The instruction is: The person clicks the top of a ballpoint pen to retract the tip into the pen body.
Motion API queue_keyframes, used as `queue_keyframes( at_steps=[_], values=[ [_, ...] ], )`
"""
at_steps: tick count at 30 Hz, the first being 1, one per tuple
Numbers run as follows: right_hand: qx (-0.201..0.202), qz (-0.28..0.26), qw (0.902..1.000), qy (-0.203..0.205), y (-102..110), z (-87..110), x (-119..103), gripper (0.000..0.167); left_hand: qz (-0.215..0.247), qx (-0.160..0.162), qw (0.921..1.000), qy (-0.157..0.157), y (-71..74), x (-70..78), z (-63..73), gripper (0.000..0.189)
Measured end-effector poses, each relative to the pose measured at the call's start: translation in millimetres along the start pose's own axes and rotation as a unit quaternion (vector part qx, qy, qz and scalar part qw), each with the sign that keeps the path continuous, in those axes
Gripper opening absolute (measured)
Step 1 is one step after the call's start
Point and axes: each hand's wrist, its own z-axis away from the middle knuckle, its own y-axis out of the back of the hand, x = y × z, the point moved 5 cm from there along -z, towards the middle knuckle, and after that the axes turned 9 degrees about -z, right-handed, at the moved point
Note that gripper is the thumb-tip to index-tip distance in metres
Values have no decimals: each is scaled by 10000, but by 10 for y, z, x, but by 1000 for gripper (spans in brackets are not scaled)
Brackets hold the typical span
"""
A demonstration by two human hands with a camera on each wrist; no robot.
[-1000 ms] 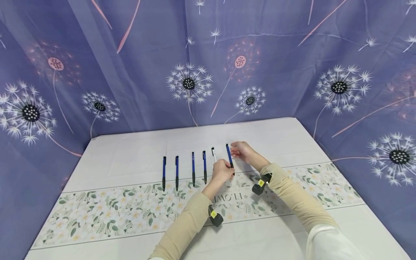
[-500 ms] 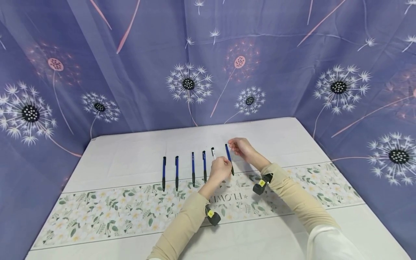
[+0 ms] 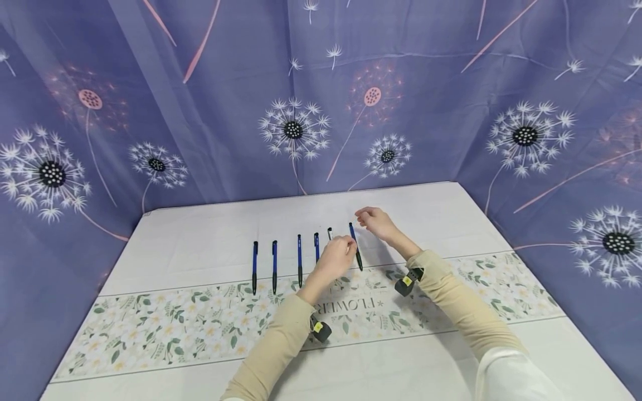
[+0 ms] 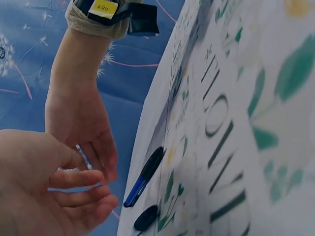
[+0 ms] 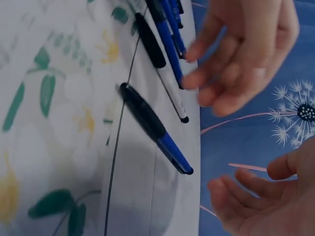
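Observation:
My left hand [image 3: 335, 259] hovers over the white pen [image 3: 330, 234], hiding most of it in the head view. Its fingers are loosely bent and hold nothing. Farther back and to the right, my right hand [image 3: 377, 224] is raised beside the top of the rightmost blue pen [image 3: 359, 259], apart from it, with relaxed fingers and nothing in them. That pen has a black grip [image 5: 143, 112] and lies slightly slanted on the table, clear of both hands in the right wrist view. Left of the white pen, another blue pen [image 3: 317, 245] is partly covered by my left hand.
More blue pens stand in the row to the left: one pen [image 3: 300, 259], a second pen [image 3: 274, 266] and a third pen [image 3: 254, 267]. They lie roughly parallel on the white table [image 3: 200, 234], across the edge of a floral printed band [image 3: 165, 328]. A purple dandelion curtain [image 3: 225, 111] surrounds the table.
My left hand has drawn away from the rightmost blue pen, moving left and slightly up. My right hand has moved back a little from that pen's top. The pens stay in place.

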Motion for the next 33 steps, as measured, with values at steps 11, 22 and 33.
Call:
queue_keyframes(
  at_steps=[11, 22, 33],
  values=[
    [548, 1806, 9782, 872, 56, -13, -67, 49, -1271, 164, 9914, -271, 156, -126, -10, 43],
    [712, 3203, 9214, 2081, 63, 23, -164, 47, -2234, 59, 9743, -267, 281, -331, -13, 48],
    [692, 3467, 9171, 1842, 156, 37, -151, 47, -1860, -42, 9825, -48, 419, -494, 25, 50]
  ],
)
